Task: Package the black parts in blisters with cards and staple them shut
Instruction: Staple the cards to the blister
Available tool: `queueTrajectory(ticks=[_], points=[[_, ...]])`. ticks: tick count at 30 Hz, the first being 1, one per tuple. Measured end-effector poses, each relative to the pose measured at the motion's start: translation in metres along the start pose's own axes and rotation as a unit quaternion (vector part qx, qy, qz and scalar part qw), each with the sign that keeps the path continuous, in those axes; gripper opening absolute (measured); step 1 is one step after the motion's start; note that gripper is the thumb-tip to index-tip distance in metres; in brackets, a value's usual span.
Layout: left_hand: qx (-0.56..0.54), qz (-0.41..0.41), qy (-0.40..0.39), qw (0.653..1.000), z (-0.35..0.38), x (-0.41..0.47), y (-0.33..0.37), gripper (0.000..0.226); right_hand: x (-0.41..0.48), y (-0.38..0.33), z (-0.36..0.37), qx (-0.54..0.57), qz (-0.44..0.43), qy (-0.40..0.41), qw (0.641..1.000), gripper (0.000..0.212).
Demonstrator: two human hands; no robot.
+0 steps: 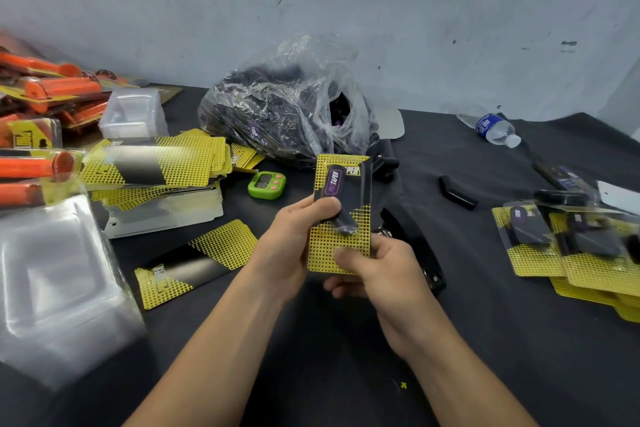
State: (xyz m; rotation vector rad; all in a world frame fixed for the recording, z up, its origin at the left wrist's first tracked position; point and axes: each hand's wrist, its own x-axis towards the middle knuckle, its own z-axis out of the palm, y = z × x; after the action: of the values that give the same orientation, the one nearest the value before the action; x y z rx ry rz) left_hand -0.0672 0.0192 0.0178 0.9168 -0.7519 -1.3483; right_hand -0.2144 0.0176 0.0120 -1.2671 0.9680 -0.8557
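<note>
Our left hand point(298, 236) and right hand point(377, 274) together grip one yellow card point(341, 246) with a black part point(337, 198) against it, held upright above the table point(346, 357). Leftward we see clear blisters point(52, 270) and stacked cards point(156, 170); behind, the bag of parts point(284, 107); the stapler point(419, 246) beside our right hand; finished packs point(571, 243) far right.
</note>
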Motion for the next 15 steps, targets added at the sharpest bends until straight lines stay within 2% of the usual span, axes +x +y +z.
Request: queueTrajectory(ticks=[5, 10, 15], points=[[0.010, 0.002, -0.027, 1.000, -0.0004, 0.0009, -0.0027, 0.034, 0.0043, 0.0050, -0.0048, 0.000, 0.006, 0.035, 0.999, 0.013], [0.017, 0.003, -0.012, 1.000, -0.0017, 0.0031, -0.0062, 0.033, 0.0055, 0.0066, -0.0040, -0.003, 0.000, 0.038, 0.999, 0.017], [0.041, -0.017, 0.004, 0.999, -0.0044, 0.0060, -0.0051, 0.032, 0.0087, 0.0063, -0.0030, 0.042, -0.056, 0.082, 0.994, 0.025]])
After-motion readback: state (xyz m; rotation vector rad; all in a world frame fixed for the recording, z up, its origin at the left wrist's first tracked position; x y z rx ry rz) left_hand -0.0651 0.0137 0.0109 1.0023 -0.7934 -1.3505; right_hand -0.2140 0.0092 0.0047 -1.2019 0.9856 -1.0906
